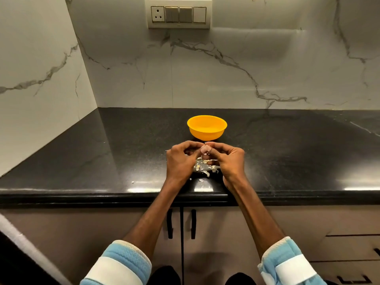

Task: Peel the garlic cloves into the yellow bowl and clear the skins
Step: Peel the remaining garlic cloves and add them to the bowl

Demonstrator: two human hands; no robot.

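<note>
— What is being held?
— The left hand (182,161) and right hand (228,161) meet fingertip to fingertip, both pinching one pale, rounded garlic clove (205,149) just in front of the yellow bowl (207,127)
— And inside the bowl?
— It is smooth, round, perhaps plastic; its inside is too glary to read
— Underneath?
— Papery skins (205,168) lie in flakes on the glossy black tabletop (102,161), partly hidden by the hands

The clove (205,149) shows only a small tip, so peeled or not, I cannot tell. The bowl (206,135) hides its floor; the skins (205,172) are too small to count.
</note>
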